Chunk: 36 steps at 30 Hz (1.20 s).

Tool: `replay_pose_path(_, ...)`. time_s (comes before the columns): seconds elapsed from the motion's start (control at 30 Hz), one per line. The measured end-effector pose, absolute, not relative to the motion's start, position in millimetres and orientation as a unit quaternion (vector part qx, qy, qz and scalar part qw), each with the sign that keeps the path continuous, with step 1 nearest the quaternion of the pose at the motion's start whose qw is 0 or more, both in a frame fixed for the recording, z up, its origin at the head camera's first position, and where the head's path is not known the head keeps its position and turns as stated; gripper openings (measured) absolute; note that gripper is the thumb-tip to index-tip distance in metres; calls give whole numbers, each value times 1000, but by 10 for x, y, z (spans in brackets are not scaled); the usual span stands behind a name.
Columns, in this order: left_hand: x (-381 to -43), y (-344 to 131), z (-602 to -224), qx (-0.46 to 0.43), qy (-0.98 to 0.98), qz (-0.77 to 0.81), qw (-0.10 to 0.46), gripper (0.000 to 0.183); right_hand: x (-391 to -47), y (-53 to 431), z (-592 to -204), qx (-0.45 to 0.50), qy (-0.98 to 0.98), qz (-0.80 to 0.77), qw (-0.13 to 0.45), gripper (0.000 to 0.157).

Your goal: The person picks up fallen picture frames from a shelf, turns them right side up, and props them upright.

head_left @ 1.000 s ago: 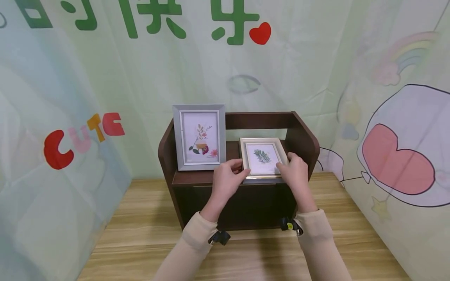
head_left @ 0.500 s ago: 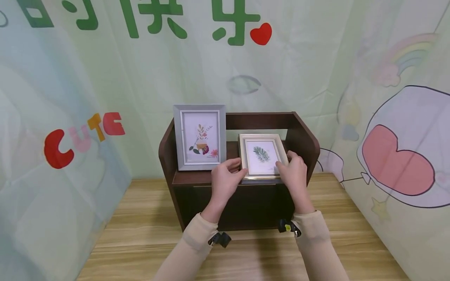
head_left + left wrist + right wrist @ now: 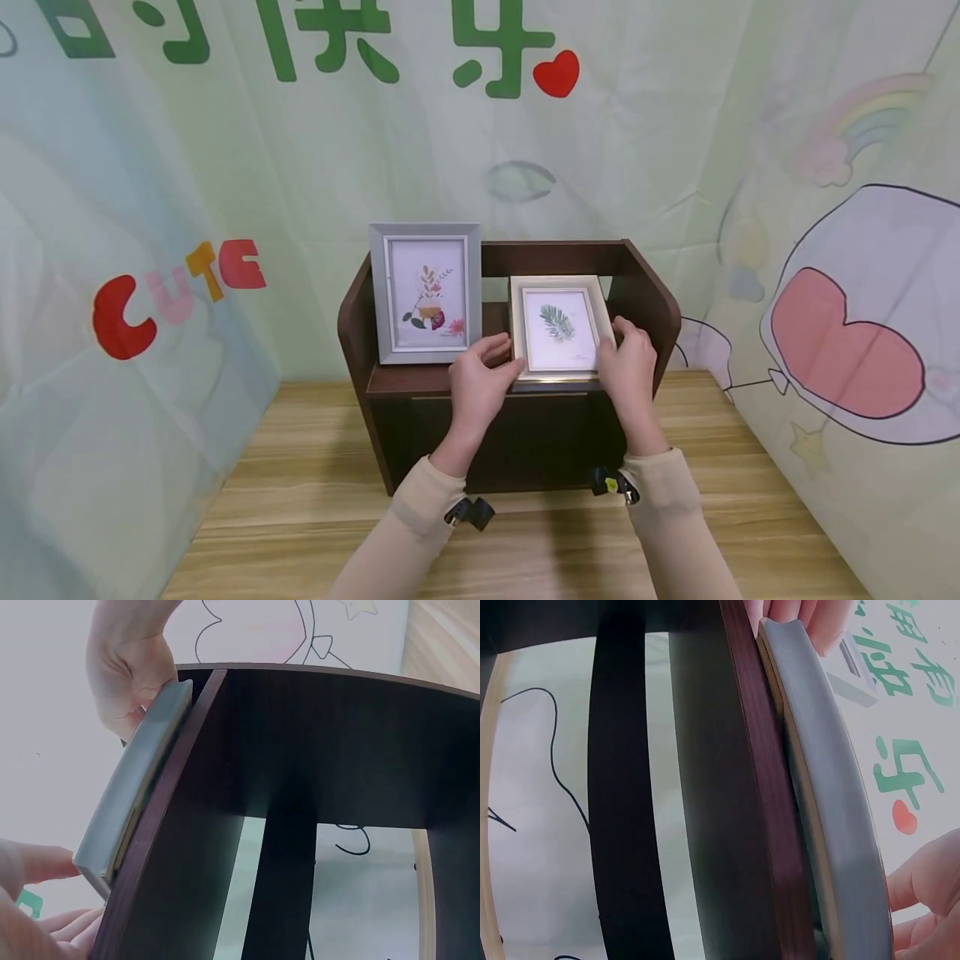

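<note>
You have the small gold frame [image 3: 558, 327] on the right half of the dark shelf's [image 3: 420, 380] top, near its front edge, your left hand [image 3: 480, 385] pinching its lower left corner and your right hand [image 3: 628, 360] curled round its right side. It looks tilted back, not yet freestanding beside the grey frame [image 3: 425, 292], which already stands upright at the left end; what seems left is to settle it and let go.

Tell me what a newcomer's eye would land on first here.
First, the two hands, left hand and right hand, gripping the sides of the small leaf-print frame on the top of the dark wooden shelf. Beside it, to the left, the taller grey flower-print frame stands upright, with bright cartoon backdrop cloths all around.
</note>
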<state>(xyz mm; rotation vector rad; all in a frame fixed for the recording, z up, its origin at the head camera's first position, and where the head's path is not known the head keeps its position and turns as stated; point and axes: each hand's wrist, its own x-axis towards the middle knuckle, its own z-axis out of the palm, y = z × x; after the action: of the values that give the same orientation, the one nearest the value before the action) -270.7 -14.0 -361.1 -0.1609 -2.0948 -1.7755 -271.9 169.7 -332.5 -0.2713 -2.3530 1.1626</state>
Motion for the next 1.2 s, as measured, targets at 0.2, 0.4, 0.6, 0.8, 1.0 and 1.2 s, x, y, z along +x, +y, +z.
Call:
replay_pose_path(0.2,-2709,-147,-3596,-52,-740,-643,191,42,-2730,1697,-3311,-94,-856,435,261,40)
replay_pose_path(0.4,-2710,-182,-3573,-57,-739,-649,172,43,-2719,1687,-3328,-94,-846,457,258,40)
replay_pose_path(0.6,-2722,-205,-3511,-68,-723,-667,163,42,-2744,1672,-3332,-80,-829,478,280,41)
replay_pose_path(0.8,-2734,-201,-3460,-63,-727,-663,166,45,-2780,1682,-3349,-76,-823,490,277,40)
replay_pose_path(1.0,-2760,-214,-3464,-66,-724,-665,172,46,-2810,1705,-3333,-74,-822,496,272,41)
replay_pose_path(1.2,-2760,-214,-3458,-77,-723,-659,194,44,-2817,1741,-3295,-65,-819,505,265,42)
